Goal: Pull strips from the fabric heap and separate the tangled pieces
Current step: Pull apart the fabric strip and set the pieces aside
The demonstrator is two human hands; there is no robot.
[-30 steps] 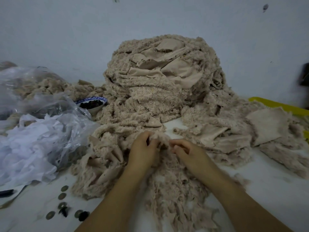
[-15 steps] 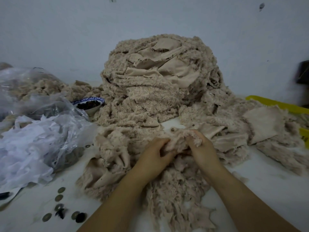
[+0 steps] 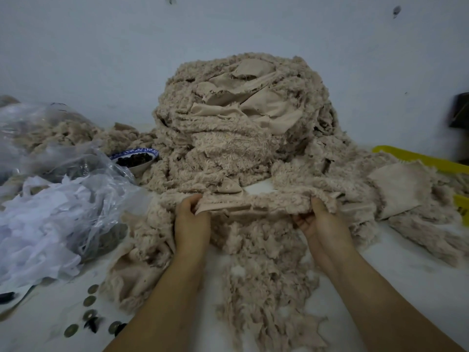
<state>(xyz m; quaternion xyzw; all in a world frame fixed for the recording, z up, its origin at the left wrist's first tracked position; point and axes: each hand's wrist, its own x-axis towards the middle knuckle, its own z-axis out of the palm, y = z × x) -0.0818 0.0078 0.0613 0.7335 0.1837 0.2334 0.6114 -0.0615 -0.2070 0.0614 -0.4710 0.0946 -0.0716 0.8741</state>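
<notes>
White table [image 3: 406, 275], fabric heap [image 3: 236, 128] behind, left hand [image 3: 192, 224] and right hand [image 3: 322, 224] gripping stretched strip [image 3: 256, 200]

The fabric heap [image 3: 241, 128] stands at the back of the table [image 3: 406, 288], before the wall. In front of it a strip [image 3: 256, 201] stretches between the left hand [image 3: 191, 224] and right hand [image 3: 322, 224], which grip its ends. A plastic bag [image 3: 63, 186] lies left, a bowl [image 3: 135, 161] between bag and heap, and coins [image 3: 88, 301] in front of the bag.
</notes>
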